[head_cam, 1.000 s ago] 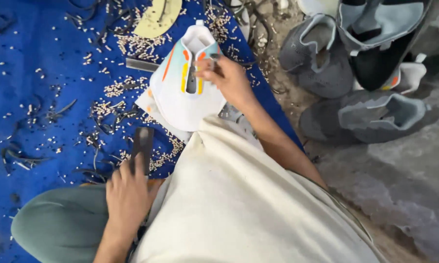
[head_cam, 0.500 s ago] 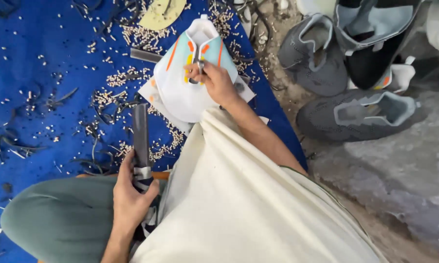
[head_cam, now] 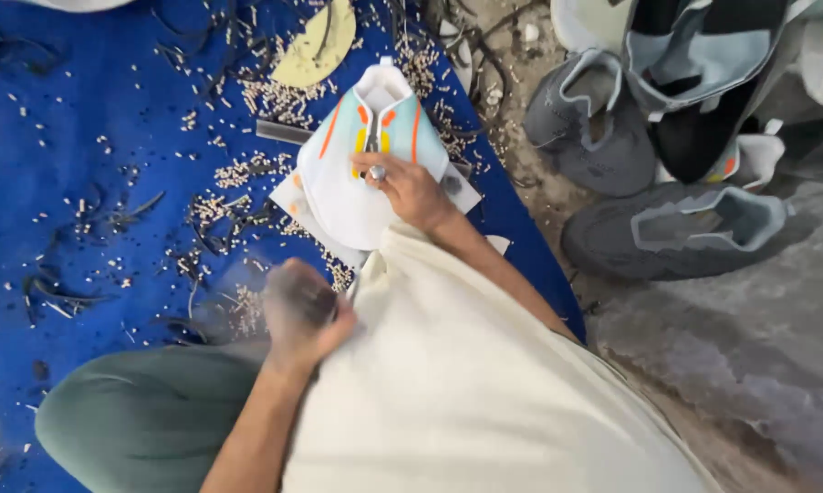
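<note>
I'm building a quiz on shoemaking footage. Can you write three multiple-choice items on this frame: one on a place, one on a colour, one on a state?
1. Where does the white shoe upper lie?
A. on the blue sheet
B. on the grey shoes
C. on a shelf

2. What colour are the stripes beside the upper's opening?
A. purple
B. orange
C. black

3. How does the left hand appear?
A. sharp and flat on the sheet
B. out of view
C. blurred, closed into a fist

Answers:
1 A, the upper rests on the blue sheet among small pale scraps.
2 B, orange lines run on both sides of the opening.
3 C, the hand is smeared and clenched near the lap, while the right hand pinches a small metal piece on the upper.
</note>
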